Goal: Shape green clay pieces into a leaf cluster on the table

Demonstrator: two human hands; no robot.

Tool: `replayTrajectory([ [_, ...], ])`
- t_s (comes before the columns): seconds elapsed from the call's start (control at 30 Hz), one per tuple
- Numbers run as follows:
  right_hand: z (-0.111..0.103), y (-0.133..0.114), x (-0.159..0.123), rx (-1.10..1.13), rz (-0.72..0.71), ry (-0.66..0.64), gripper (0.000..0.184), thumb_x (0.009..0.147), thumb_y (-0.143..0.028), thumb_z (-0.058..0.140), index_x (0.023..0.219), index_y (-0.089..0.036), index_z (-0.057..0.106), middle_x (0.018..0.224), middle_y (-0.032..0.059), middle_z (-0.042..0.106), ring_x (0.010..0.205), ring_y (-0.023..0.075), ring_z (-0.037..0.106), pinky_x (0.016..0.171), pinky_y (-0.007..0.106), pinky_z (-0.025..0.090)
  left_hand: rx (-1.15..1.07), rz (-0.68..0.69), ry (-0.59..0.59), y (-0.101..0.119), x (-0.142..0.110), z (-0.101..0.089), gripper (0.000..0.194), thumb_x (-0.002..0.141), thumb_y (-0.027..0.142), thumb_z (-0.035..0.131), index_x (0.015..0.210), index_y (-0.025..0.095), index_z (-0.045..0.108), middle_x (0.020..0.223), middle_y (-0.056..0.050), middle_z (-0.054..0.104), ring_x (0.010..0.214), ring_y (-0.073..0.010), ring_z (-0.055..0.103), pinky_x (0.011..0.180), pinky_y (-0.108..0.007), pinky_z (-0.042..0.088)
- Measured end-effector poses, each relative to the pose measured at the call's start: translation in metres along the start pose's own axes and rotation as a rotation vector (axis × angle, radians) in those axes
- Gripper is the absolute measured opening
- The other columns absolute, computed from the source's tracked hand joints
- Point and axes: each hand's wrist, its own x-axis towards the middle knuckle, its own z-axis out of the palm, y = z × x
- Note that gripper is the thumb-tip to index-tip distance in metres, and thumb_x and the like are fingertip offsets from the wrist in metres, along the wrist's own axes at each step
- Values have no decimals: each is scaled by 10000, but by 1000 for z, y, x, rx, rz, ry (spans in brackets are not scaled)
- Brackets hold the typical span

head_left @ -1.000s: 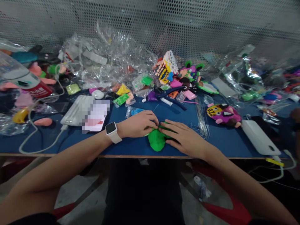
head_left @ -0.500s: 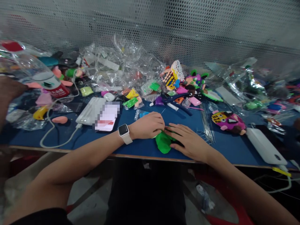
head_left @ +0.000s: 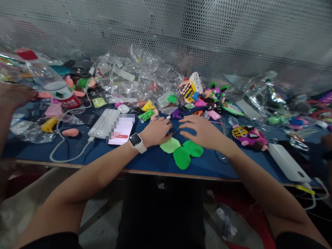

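Three flat, rounded pieces of clay lie on the blue table: a pale green piece (head_left: 170,145), a deep green piece (head_left: 182,158) and another green piece (head_left: 193,148), their edges meeting. My left hand (head_left: 157,131), with a watch on its wrist, hovers or rests just behind the pale piece, fingers bent and slightly apart. Behind the right-hand piece is my right hand (head_left: 198,129), its fingers spread and pointing left. A thin wire (head_left: 178,128) shows between the fingertips of both hands; neither hand visibly grips it.
Left of my hands lie a phone (head_left: 121,128), a white power bank (head_left: 104,122) and its cable. A bottle (head_left: 63,93) and another person's hand (head_left: 18,95) are farther left. Clay packets and plastic bags (head_left: 145,76) fill the back. A clay figure (head_left: 250,137) and white device (head_left: 289,162) sit right.
Both hands have come off the green clay and moved back from the table's front edge, spreading apart. The clay pieces, covered before, now show.
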Motion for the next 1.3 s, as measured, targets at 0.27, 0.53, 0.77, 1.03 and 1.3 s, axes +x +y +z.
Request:
replayTrajectory([
  [0.27, 12, 19, 48, -50, 76, -157, 250, 1047, -307, 707, 1238, -210, 835, 1326, 137, 820, 1254, 376, 747, 1114, 594, 593, 21, -47, 32, -9, 0, 9, 313, 1095, 327, 580, 1307, 123, 688, 1242, -176, 690, 1162, -338, 665, 1006, -468, 524],
  [0.53, 32, 13, 49, 96, 172, -81, 195, 1045, -302, 705, 1133, -180, 828, 1144, 134, 862, 1090, 340, 788, 956, 458, 595, -141, -56, 150, -18, 7, 14, 440, 1026, 320, 754, 1348, 120, 530, 1339, -198, 623, 1275, -372, 649, 1037, -499, 569],
  [0.77, 46, 12, 45, 393, 156, 27, 169, 1007, -286, 710, 1058, -164, 816, 1009, 97, 876, 902, 272, 816, 813, 345, 558, -250, 83, 275, -14, 11, 12, 423, 974, 104, 708, 1359, 193, 557, 1408, -184, 630, 1356, -338, 657, 1094, -509, 582],
  [1.03, 37, 29, 42, 450, 244, 142, 211, 1015, -333, 709, 1007, -168, 840, 950, 83, 853, 849, 230, 751, 818, 353, 560, -208, -124, 271, -22, 9, 5, 216, 1097, 285, 617, 1268, 159, 657, 1299, -166, 730, 1215, -314, 732, 1036, -454, 588],
  [1.3, 8, 87, 21, 5, 378, 116, 141, 921, -316, 817, 992, -197, 844, 942, 115, 841, 909, 312, 793, 779, 437, 595, -142, -111, 257, -28, 8, 2, 148, 1074, 222, 610, 1187, 174, 693, 1206, -130, 737, 1141, -278, 715, 976, -397, 573],
])
